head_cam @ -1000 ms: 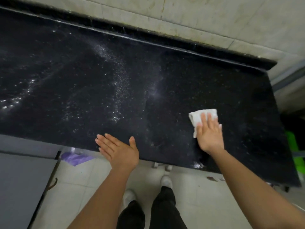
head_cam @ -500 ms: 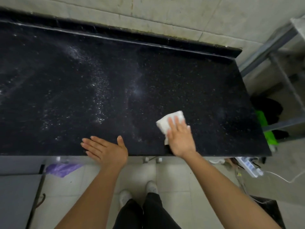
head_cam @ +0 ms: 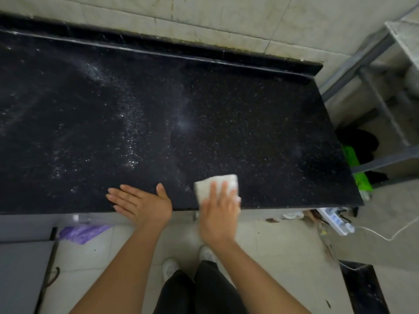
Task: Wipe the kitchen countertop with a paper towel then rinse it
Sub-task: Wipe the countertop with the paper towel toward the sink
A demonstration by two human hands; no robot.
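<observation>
Pressing paper towel (head_cam: 204, 189) down, right hand (head_cam: 218, 215) flat.

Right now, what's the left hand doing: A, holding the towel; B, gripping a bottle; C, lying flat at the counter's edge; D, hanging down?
C: the left hand lies flat, fingers straight, at the front edge of the counter; the right hand presses the towel.

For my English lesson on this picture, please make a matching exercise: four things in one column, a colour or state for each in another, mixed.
1 paper towel
2 left hand
3 countertop
4 bag on the floor

a purple
b black, speckled
c white, under the right hand
d fingers straight, holding nothing

Pairs: 1-c, 2-d, 3-b, 4-a
</observation>
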